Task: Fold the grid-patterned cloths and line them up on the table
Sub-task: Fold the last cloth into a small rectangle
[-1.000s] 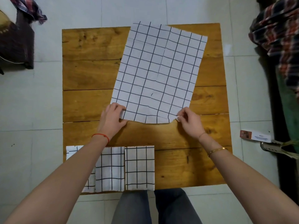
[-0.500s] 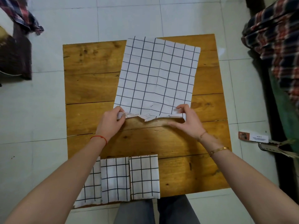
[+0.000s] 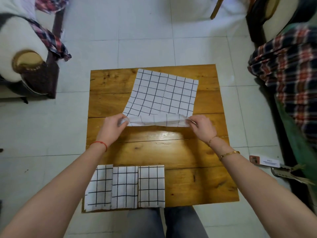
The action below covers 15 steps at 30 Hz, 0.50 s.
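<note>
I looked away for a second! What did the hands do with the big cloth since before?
Both hands, left and right, lifted the near edge of the big cloth off the table and began carrying it toward the far edge. Their grip on the corners stayed. The three folded cloths kept their row.

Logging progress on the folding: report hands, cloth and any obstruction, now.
Left hand and right hand each pinch a near corner of the open cloth, near edge lifted. Three folded cloths lined up at near edge. Nothing in the way.
</note>
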### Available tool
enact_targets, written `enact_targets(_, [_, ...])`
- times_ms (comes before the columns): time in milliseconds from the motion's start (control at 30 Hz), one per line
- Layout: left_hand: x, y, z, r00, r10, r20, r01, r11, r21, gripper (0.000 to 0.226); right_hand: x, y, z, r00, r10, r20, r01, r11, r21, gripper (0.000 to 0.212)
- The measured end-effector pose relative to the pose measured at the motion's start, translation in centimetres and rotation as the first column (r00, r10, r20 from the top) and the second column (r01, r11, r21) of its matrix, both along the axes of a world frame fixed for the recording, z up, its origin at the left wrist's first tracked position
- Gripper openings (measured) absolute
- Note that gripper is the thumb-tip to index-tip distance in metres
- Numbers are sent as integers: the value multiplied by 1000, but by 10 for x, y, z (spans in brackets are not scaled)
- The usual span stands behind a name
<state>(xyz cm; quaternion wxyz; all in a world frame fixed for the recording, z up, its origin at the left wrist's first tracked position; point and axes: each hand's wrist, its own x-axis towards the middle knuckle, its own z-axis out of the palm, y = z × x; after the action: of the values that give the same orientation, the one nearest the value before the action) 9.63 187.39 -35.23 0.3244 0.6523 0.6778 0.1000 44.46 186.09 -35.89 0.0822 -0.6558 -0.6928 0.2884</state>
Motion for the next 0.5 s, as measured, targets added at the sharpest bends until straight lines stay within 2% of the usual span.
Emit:
enact_targets(267, [9,-19,87,994,101,39,-107,980,168,20,13,1,94,997,70,8,-70,997,-39,23])
enact_targets(400, [10,-28,130,997,68,30,-73,972,222,15,23,-2,136,997,71,-29,-72,997,-26,38])
enact_targets(500, [12,-33,162,998,60,21,-63,960,273,16,28,-5,166,996,86,-33,-86,996,4,24])
